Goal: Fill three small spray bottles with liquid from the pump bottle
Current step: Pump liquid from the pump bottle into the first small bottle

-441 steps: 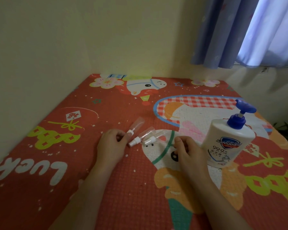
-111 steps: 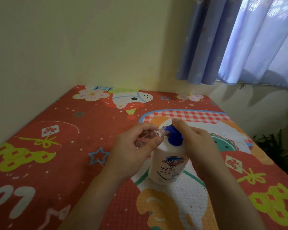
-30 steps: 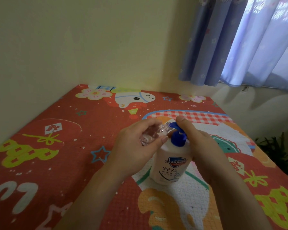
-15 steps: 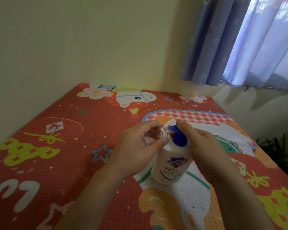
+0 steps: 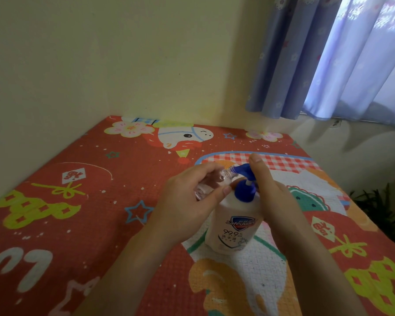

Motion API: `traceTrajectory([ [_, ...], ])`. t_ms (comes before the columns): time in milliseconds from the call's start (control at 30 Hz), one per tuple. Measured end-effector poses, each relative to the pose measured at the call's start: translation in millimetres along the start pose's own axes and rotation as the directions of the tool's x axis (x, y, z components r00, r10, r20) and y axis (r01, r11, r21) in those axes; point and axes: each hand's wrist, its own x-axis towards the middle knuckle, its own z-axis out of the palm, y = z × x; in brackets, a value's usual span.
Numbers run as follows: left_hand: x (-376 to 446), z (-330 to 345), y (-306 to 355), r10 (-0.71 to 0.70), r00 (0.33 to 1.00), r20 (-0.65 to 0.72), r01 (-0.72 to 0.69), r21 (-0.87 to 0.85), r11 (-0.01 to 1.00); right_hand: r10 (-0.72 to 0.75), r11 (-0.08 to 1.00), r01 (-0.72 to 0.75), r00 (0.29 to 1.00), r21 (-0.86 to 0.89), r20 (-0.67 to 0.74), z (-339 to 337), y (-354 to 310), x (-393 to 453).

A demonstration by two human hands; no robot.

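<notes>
A white pump bottle with a blue pump head stands upright on the red patterned mat. My left hand grips a small clear spray bottle, tilted with its open neck touching the pump's nozzle tip. My right hand rests behind the pump bottle, its index finger lying straight along the top of the pump head. The pump head is up and its white stem shows. No other small spray bottles or spray caps are in sight.
The mat lies in a corner between cream walls at the left and back. A blue curtain hangs at the upper right. A dark green plant sits beyond the mat's right edge.
The pump head was pressed down half a second ago and has risen again, with my right index finger still on it. My left hand keeps the small bottle at the nozzle.
</notes>
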Motion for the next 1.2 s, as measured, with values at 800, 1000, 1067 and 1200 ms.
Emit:
traceTrajectory([
  [800, -0.9, 2.2, -9.0, -0.052, 0.999, 0.011, 0.052, 0.0, 0.999, -0.043, 0.999, 0.043, 0.999, 0.012, 0.024, -5.1, 1.5, 1.3],
  [1000, -1.2, 1.6, -8.8, -0.068, 0.998, 0.018, 0.068, -0.008, 0.998, -0.072, 0.997, 0.072, 0.997, -0.01, 0.004, -5.2, 2.0, 0.5],
  [1067, -1.6, 1.2, -8.4, -0.067, 0.998, 0.018, 0.067, 0.0, 0.998, -0.072, 0.997, 0.072, 0.997, -0.013, 0.0, -3.8, 1.5, 0.4],
  [1200, -1.1, 1.1, -6.9, -0.066, 0.998, 0.024, 0.067, -0.012, 0.998, -0.065, 0.998, 0.065, 0.998, 0.009, -0.014, 0.6, 0.2, -0.9],
])
